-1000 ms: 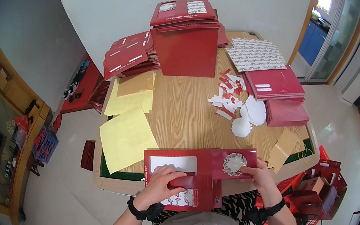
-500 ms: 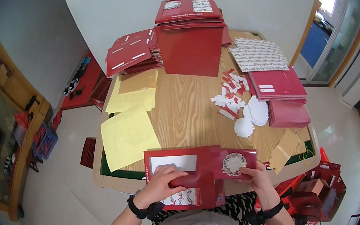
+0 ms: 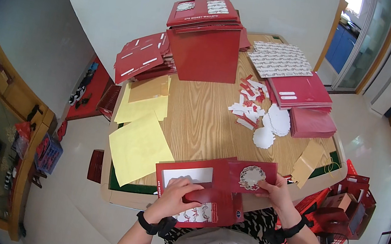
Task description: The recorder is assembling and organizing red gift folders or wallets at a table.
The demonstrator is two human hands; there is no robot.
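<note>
At the near table edge lies a large red card folder (image 3: 228, 214) with a white window and a panel of small printed pictures. My left hand (image 3: 174, 198) is closed on it, fingers bent over its middle and partly inside the window. My right hand (image 3: 275, 192) pinches a smaller red card envelope (image 3: 229, 175) by its right end, thumb on top beside a round lacy cut-out (image 3: 252, 177). The envelope overlaps the right part of the folder; its left end is partly hidden among the red layers.
Yellow paper sheets (image 3: 139, 151) lie left. A tall red box (image 3: 203, 54) stands at the back, beside stacked red cards (image 3: 139, 57). Farther right are white scalloped discs (image 3: 263, 138), paper scraps (image 3: 248, 111), red folders (image 3: 302, 93), a patterned sheet (image 3: 279, 61) and brown paper (image 3: 307, 163).
The red envelope and my right hand have shifted very slightly left. My left hand stays in place on the folder.
</note>
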